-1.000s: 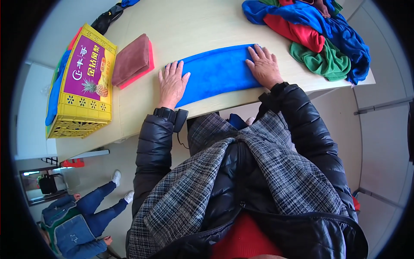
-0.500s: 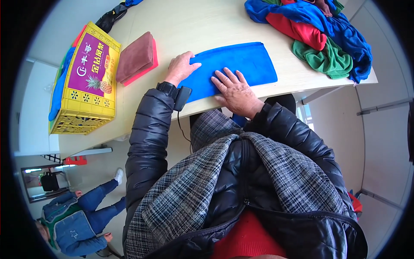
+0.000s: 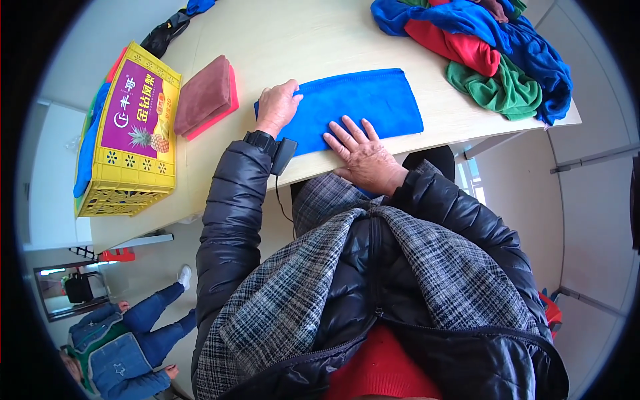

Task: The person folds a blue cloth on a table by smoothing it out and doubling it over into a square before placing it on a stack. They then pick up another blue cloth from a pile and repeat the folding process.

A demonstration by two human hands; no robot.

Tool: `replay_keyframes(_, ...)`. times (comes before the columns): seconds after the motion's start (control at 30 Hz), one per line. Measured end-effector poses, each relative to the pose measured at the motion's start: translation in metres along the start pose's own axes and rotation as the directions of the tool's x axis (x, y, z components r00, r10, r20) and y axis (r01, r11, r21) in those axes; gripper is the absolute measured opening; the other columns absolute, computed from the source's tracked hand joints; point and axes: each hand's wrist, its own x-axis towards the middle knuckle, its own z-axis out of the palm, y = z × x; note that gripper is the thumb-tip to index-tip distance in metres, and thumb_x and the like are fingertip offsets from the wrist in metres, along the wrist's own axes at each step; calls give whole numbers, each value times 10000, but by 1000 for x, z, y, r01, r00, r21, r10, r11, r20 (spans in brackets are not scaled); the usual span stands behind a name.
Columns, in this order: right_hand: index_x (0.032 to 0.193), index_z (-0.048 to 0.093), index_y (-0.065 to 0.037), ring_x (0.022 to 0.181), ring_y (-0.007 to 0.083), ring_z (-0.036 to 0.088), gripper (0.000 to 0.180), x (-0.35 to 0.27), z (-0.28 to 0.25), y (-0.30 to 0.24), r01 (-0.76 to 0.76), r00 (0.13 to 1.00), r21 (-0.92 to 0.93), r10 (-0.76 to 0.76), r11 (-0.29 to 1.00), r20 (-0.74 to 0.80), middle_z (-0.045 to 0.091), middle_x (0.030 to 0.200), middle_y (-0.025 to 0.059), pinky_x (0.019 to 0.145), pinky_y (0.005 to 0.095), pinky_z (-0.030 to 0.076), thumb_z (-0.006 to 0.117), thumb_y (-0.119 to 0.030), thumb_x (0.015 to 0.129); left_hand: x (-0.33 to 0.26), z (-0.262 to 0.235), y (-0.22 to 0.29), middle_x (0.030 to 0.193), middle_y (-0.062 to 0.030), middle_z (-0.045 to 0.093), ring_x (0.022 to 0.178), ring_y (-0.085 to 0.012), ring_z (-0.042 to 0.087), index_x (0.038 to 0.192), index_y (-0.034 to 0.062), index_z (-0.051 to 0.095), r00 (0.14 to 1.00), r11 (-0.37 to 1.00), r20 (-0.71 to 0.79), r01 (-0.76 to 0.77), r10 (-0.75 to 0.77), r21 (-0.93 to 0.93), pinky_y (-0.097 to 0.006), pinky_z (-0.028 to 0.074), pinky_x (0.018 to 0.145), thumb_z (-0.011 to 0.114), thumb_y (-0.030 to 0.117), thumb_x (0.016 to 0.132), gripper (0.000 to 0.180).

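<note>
Head view: blue cloth (image 3: pixel 363 107) under both hands' fingers (image 3: pixel 347 133).

The right hand (image 3: pixel 363 152) has slid left along the blue cloth (image 3: pixel 360 103) from its right end to the near edge, close to the left hand (image 3: pixel 277 107), which has curled onto the cloth's left end.

Both hands (image 3: pixel 320 130) press flat a blue cloth (image 3: pixel 373 100).

Blue cloth (image 3: pixel 363 107), yellow crate (image 3: pixel 127 180)
</note>
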Motion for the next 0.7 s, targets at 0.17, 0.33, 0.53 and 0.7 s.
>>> replay_keyframes(0.17,1547,356,-98,1516,354,230,787,-1,-3,-1,18,1000,-30,-18,999,6,311,1613,147,1220,572,162,611,-521,935,1,-1,-1,996,-170,724,967,-365,685,1046,80,648,1000,999,9,-25,25,37,-481,504,866,713,258,891,245)
replay_keyframes(0.33,1535,380,-92,1513,354,240,730,-3,-18,1,33,997,12,-34,999,63,334,1602,149,1221,550,180,583,-497,963,-17,-8,14,1180,-144,686,1127,-330,627,1098,64,629,997,977,-40,-52,61,207,-476,445,975,697,248,902,278)
replay_keyframes(0.53,1527,400,-105,1505,363,256,634,30,-27,39,-202,979,146,200,969,28,344,1603,144,1220,530,194,510,-461,1014,-61,6,41,1468,-152,502,1374,-321,448,1366,90,537,953,952,-61,-290,297,104,-465,329,1136,620,324,960,475)
replay_keyframes(0.7,1533,395,-120,1506,357,257,623,34,1,61,-322,943,-38,317,946,-102,330,1615,132,1217,534,197,447,-485,1031,-64,24,29,1561,-158,400,1456,-334,355,1516,114,413,976,964,-8,-212,216,159,-495,239,1198,499,452,1017,609)
